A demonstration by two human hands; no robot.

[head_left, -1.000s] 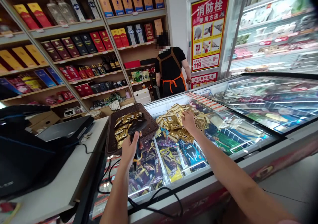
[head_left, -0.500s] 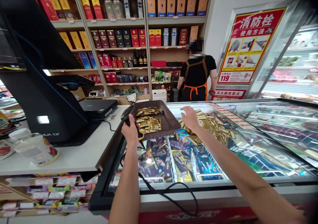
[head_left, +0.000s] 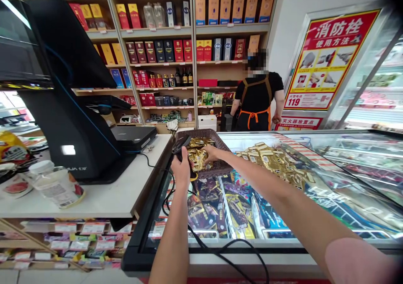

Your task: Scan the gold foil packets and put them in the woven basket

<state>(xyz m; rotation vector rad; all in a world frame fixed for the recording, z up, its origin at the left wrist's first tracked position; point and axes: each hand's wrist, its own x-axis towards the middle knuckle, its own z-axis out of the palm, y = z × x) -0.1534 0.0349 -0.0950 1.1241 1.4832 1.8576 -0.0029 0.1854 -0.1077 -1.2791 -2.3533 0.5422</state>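
Observation:
My left hand [head_left: 181,169] is wrapped round the handle of a black corded barcode scanner [head_left: 182,145], held up beside a brown woven basket [head_left: 217,138] on the freezer lid. My right hand [head_left: 210,153] reaches into the basket, fingers curled on the gold packets [head_left: 197,155] inside; whether it grips one is hidden. A heap of more gold packets [head_left: 273,160] lies on the glass to the right.
A black checkout terminal [head_left: 59,95] and a plastic jar [head_left: 53,183] stand on the white counter [head_left: 103,198] at left. The glass-topped freezer [head_left: 239,208] holds ice-cream packs. A person in a black shirt and orange apron [head_left: 256,101] stands by the liquor shelves [head_left: 176,53].
My right hand left the heap on the glass and moved left into the basket. The scanner stayed in my left hand, and my view swung left toward the counter.

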